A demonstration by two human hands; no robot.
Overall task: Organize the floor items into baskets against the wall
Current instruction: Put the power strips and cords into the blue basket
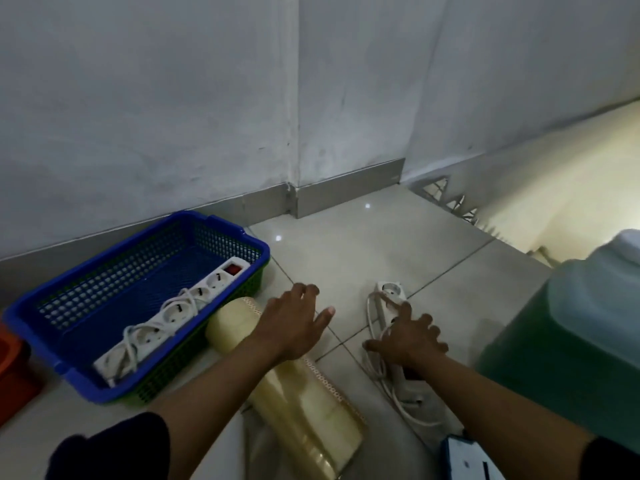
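A blue basket [86,382] nested in a green one stands against the wall at the left, with a white power strip [173,313] lying inside it. A second white power strip [391,294] with its cord lies on the tiled floor at the right. My right hand [408,337] rests on top of it, fingers spread. My left hand [298,320] hovers open over the floor, just above a cream-coloured roll of plastic packets [304,403] that lies beside the basket.
A green translucent container [561,344] stands at the right. An orange object [10,358] shows at the left edge, a blue and white item [467,459] at the bottom right. The floor ends at a stair edge [460,206] behind.
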